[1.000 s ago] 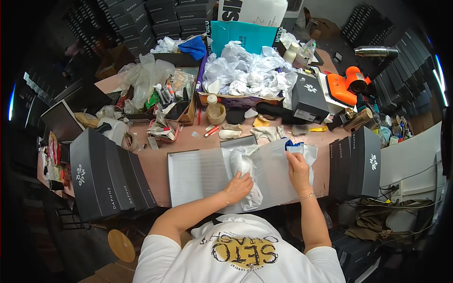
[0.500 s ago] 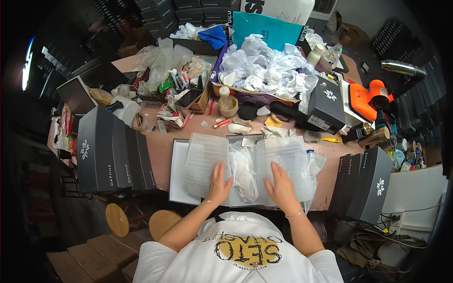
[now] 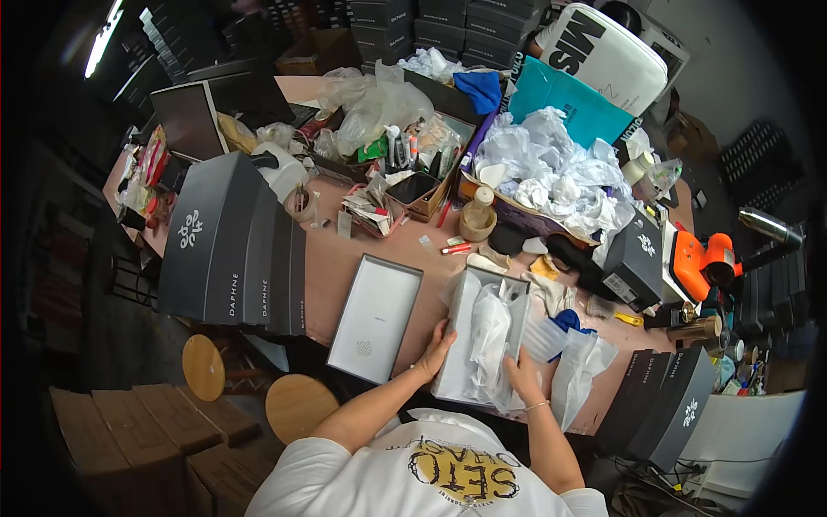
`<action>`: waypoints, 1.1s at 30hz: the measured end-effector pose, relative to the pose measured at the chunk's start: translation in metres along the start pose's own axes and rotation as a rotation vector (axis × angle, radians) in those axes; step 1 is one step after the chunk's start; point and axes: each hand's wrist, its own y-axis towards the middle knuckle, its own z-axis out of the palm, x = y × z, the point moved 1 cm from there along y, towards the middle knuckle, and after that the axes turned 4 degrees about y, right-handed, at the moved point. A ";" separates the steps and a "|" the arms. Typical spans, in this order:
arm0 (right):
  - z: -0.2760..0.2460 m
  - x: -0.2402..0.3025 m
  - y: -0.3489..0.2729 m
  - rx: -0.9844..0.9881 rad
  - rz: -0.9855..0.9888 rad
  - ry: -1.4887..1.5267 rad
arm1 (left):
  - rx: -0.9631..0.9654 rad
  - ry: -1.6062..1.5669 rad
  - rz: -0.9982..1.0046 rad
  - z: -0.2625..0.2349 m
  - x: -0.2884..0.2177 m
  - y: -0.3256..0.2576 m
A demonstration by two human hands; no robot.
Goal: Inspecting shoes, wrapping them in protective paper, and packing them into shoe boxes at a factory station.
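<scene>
A shoe box [image 3: 452,376] without its lid is on the table before me, tilted slightly in view. Inside it lies a long bundle wrapped in white tissue paper [image 3: 489,336], with thin whitish sheeting around it; what the paper covers is hidden. My left hand [image 3: 437,350] grips the box's left wall, fingers along the rim. On the opposite side my right hand [image 3: 522,380] is closed at the right wall, partly over the sheeting. The box lid [image 3: 376,317] rests inside up, left of the box.
Dark shoe boxes stand at the left [image 3: 215,250] and right [image 3: 642,401] table edges. Crumpled white paper fills a large carton [image 3: 551,164] behind. White wrapping [image 3: 581,370] and a blue item [image 3: 568,321] lie right of the box. An orange device [image 3: 689,263] stands farther right.
The translucent sheets spread out under my hands no longer cover the box and lid. My hands have moved to the box's side walls. The whole view has shifted and tilted.
</scene>
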 end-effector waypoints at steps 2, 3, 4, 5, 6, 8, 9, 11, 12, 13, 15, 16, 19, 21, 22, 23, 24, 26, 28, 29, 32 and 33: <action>0.022 -0.034 0.009 -0.030 -0.006 -0.088 | -0.018 0.423 0.002 -0.012 0.014 0.005; 0.028 -0.036 0.012 -0.054 -0.013 -0.126 | -0.026 0.641 0.010 -0.017 0.007 0.009; 0.026 -0.037 0.012 -0.082 -0.030 -0.043 | -0.014 0.657 0.057 -0.020 0.000 0.010; 0.023 -0.023 0.011 -0.160 -0.101 -0.122 | -0.056 0.674 0.135 -0.026 -0.011 0.002; 0.015 -0.005 0.011 -0.248 -0.177 -0.200 | -0.094 0.690 0.223 -0.031 -0.025 -0.005; 0.003 0.041 0.014 -0.356 -0.300 -0.238 | -0.115 0.718 0.384 -0.044 -0.048 -0.012; 0.003 0.060 0.019 -0.319 -0.355 -0.300 | -0.095 0.729 0.445 -0.051 -0.055 -0.018; 0.011 0.092 0.037 -0.220 -0.482 -0.418 | -0.055 0.772 0.509 -0.057 -0.061 -0.022; 0.018 0.097 0.045 -0.213 -0.485 -0.456 | -0.027 0.806 0.515 -0.057 -0.062 -0.020; 0.026 0.101 0.055 -0.206 -0.489 -0.494 | 0.000 0.839 0.521 -0.057 -0.067 -0.017; 0.037 0.096 0.077 -0.138 -0.508 -0.573 | -0.093 0.791 0.564 -0.054 -0.080 -0.007; 0.042 0.085 0.087 -0.084 -0.516 -0.610 | -0.128 0.775 0.587 -0.055 -0.086 0.002; 0.060 0.050 0.102 0.093 -0.490 -0.624 | -0.220 0.797 0.669 -0.062 -0.100 0.030; 0.066 0.039 0.102 0.064 -0.532 -0.578 | -0.203 0.825 0.680 -0.075 -0.103 0.049; 0.069 0.035 0.102 0.043 -0.529 -0.575 | -0.216 0.833 0.702 -0.079 -0.105 0.057; 0.072 0.032 0.102 0.024 -0.519 -0.584 | -0.226 0.808 0.691 -0.080 -0.112 0.064; 0.075 0.031 0.101 -0.002 -0.509 -0.591 | -0.232 0.785 0.685 -0.080 -0.125 0.071; 0.078 0.029 0.101 -0.035 -0.481 -0.586 | -0.259 0.755 0.713 -0.077 -0.159 0.088; 0.080 0.029 0.101 -0.041 -0.455 -0.552 | -0.271 0.755 0.804 -0.071 -0.187 0.116; 0.081 0.029 0.100 -0.039 -0.448 -0.549 | -0.278 0.755 0.851 -0.069 -0.201 0.130; 0.080 0.030 0.103 -0.054 -0.436 -0.549 | -0.323 1.002 0.960 -0.063 -0.241 0.175; 0.081 0.030 0.102 -0.058 -0.434 -0.553 | -0.357 1.099 0.946 -0.064 -0.247 0.189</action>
